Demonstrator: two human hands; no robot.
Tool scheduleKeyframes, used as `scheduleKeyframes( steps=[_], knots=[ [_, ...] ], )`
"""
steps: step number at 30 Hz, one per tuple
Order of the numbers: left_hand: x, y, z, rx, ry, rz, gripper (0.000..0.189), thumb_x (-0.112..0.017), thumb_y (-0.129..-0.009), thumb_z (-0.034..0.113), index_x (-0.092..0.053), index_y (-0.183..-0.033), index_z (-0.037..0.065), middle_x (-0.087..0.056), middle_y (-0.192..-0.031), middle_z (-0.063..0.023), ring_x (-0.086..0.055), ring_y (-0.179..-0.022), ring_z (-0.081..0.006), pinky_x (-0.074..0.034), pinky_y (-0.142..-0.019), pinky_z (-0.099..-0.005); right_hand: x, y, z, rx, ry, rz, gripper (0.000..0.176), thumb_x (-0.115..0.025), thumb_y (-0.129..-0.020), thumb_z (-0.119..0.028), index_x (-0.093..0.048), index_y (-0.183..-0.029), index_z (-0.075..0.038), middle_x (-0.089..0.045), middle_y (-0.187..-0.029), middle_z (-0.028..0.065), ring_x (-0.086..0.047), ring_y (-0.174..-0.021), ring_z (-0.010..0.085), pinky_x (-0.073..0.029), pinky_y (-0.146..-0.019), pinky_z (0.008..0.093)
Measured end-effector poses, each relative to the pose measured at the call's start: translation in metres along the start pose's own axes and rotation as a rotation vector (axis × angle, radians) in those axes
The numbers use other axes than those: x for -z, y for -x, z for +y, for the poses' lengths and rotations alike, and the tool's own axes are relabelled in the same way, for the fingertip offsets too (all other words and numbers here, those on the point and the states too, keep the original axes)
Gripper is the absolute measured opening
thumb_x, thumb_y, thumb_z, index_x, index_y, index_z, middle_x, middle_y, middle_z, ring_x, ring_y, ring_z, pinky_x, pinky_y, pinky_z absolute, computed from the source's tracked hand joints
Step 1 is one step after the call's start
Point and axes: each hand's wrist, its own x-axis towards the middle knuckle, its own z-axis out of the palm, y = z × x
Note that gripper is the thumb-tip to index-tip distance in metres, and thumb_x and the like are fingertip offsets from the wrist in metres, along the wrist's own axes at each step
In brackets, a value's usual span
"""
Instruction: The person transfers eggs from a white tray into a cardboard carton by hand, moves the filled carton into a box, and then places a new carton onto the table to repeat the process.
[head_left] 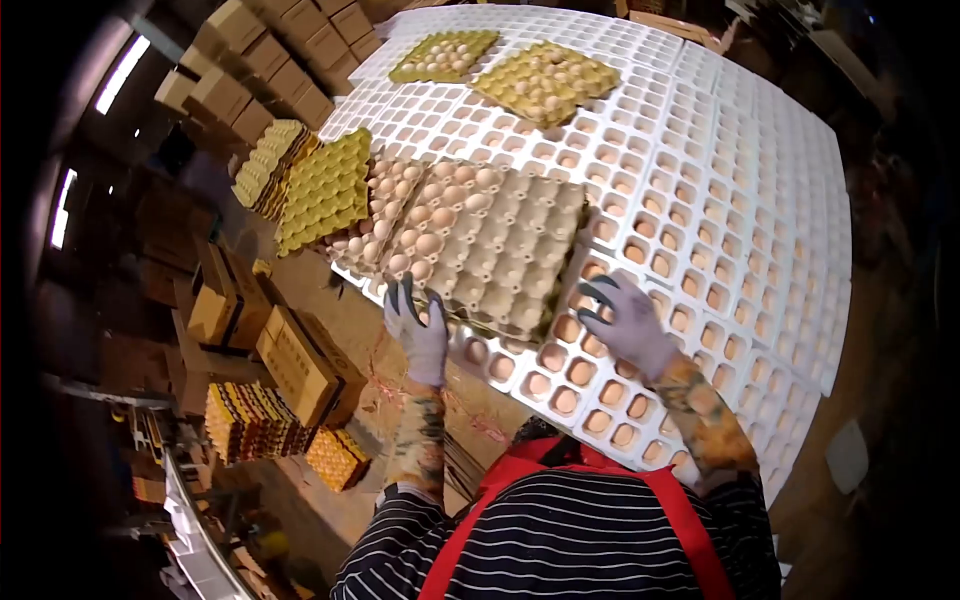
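My left hand (415, 335), in a pale glove with dark fingertips, is at the near edge of a grey egg tray (500, 260), its fingers apart beside the eggs. Brown eggs (428, 244) fill the tray's left part; its right cups hold none. Right of that tray, my right hand (630, 325), gloved alike, hovers over white trays (740, 330) with its fingers spread and bent. Nothing shows clearly in either hand. Many white compartments hold one egg each.
Two yellowish trays with eggs (445, 55) (545, 82) lie on the far white trays. An olive tray (328, 190) leans by a tray stack (268, 165) at the left. Cardboard boxes (295, 365) and stacked colored trays (250, 422) stand on the floor.
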Motion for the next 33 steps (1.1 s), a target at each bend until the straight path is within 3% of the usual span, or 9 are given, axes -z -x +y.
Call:
scheduleKeyframes(
  steps=[10, 12, 13, 18, 26, 29, 31, 32, 33],
  knots=[
    [-0.021, -0.052, -0.051, -0.200, -0.209, -0.280, 0.064, -0.070, -0.086, 0.034, -0.051, -0.142, 0.010, -0.044, -0.145, -0.0236, -0.037, -0.136, -0.0416, -0.025, -0.114, -0.0556, -0.182, -0.270, -0.010, 0.150, 0.391, 0.085, 0.028, -0.061, -0.081, -0.020, -0.073, -0.099, -0.002, -0.071, -0.103, 0.0231, -0.070, -0.098, 0.0361, -0.055, -0.087, 0.0465],
    [-0.025, -0.043, -0.057, -0.239, -0.134, -0.242, 0.059, -0.063, -0.091, 0.036, -0.051, -0.140, 0.007, -0.043, -0.143, -0.0274, -0.036, -0.134, -0.0479, -0.026, -0.114, -0.0593, -0.173, -0.288, 0.000, 0.054, 0.481, -0.213, 0.030, -0.061, -0.080, -0.019, -0.071, -0.102, -0.001, -0.071, -0.099, 0.0237, -0.069, -0.098, 0.0370, -0.054, -0.089, 0.0470],
    [-0.028, -0.037, -0.058, -0.206, -0.172, -0.266, 0.058, -0.058, -0.095, 0.035, -0.046, -0.144, 0.006, -0.038, -0.149, -0.0285, -0.032, -0.138, -0.0484, -0.023, -0.116, -0.0582, -0.188, -0.286, 0.025, 0.141, 0.231, 0.131, 0.032, -0.061, -0.078, -0.019, -0.069, -0.104, -0.002, -0.070, -0.093, 0.0241, -0.069, -0.090, 0.0379, -0.055, -0.083, 0.0476],
    [-0.041, -0.034, -0.088, -0.180, -0.368, -0.340, 0.064, -0.049, -0.100, 0.041, -0.034, -0.153, 0.008, -0.027, -0.158, -0.0260, -0.025, -0.143, -0.0467, -0.019, -0.117, -0.0598, -0.040, -0.165, 0.003, -0.248, -1.096, 0.432, 0.025, -0.069, -0.089, -0.017, -0.067, -0.110, -0.004, -0.069, -0.082, 0.0076, -0.062, -0.050, 0.0149, -0.053, -0.048, 0.0294],
    [-0.068, -0.045, -0.143, -0.307, -0.456, -0.323, 0.063, -0.043, -0.104, 0.040, -0.030, -0.154, 0.004, -0.023, -0.160, -0.0238, -0.021, -0.147, -0.0413, -0.020, -0.119, -0.0532, 0.190, 0.257, 0.199, -0.912, 0.188, 1.325, 0.039, -0.067, -0.089, -0.033, -0.068, -0.113, -0.003, -0.072, -0.091, 0.0111, -0.066, -0.079, 0.0229, -0.055, -0.075, 0.0395],
    [-0.054, -0.025, -0.104, -0.320, -0.102, -0.381, 0.057, -0.046, -0.104, 0.030, -0.034, -0.152, 0.001, -0.026, -0.159, -0.0207, -0.029, -0.144, -0.0355, -0.031, -0.116, -0.0451, 0.231, 0.337, 0.267, -1.128, 0.299, 1.100, 0.042, -0.070, -0.084, -0.038, -0.069, -0.106, -0.002, -0.071, -0.092, 0.0139, -0.067, -0.081, 0.0281, -0.054, -0.075, 0.0436],
    [-0.046, -0.041, -0.135, -0.153, 0.018, -1.084, 0.056, -0.048, -0.102, 0.025, -0.035, -0.150, 0.001, -0.020, -0.161, -0.0189, -0.031, -0.143, -0.0285, -0.034, -0.115, -0.0405, 0.229, 0.343, 0.302, -1.080, 0.334, 0.970, 0.040, -0.068, -0.087, -0.031, -0.066, -0.111, 0.001, -0.070, -0.101, 0.0162, -0.067, -0.089, 0.0274, -0.054, -0.080, 0.0413],
    [-0.025, -0.035, -0.057, -0.161, -0.087, -0.648, 0.062, -0.055, -0.095, 0.018, -0.034, -0.151, 0.000, -0.017, -0.164, -0.0201, -0.013, -0.151, -0.0363, -0.014, -0.123, -0.0431, 0.225, 0.342, 0.319, -1.042, 0.332, 0.944, 0.039, -0.067, -0.089, -0.027, -0.065, -0.114, 0.002, -0.069, -0.106, 0.0173, -0.068, -0.092, 0.0270, -0.054, -0.083, 0.0401],
    [-0.040, -0.035, -0.079, -0.256, -0.230, -0.407, 0.058, -0.055, -0.094, 0.026, -0.042, -0.144, -0.001, -0.035, -0.152, -0.0251, -0.033, -0.140, -0.0406, -0.028, -0.116, -0.0496, 0.220, 0.342, 0.336, -1.004, 0.328, 0.945, 0.038, -0.066, -0.091, -0.024, -0.064, -0.116, 0.004, -0.069, -0.111, 0.0184, -0.068, -0.096, 0.0266, -0.054, -0.085, 0.0389]
  ],
)
